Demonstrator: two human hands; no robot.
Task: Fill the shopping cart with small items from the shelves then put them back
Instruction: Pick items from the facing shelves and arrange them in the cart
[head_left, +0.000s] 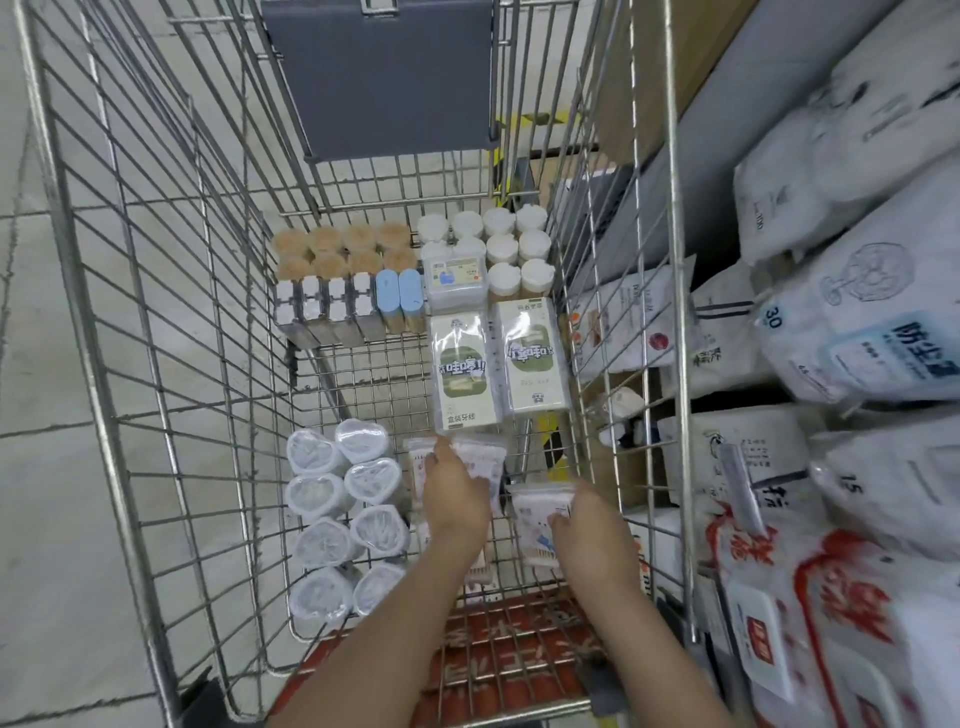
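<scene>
Clear cotton-swab packets (535, 512), white-pink, flat on cart (130, 364) mesh.

Both bare forearms come in from the bottom edge, reaching down and forward side by side. Left hand (457, 493) is back-up, fingers bent down over a small pack (488, 465) it's gripping. Right hand (589, 525) sits just beside it, a bit nearer, fingers curled round another pack (535, 512), thumb on its near side.
</scene>
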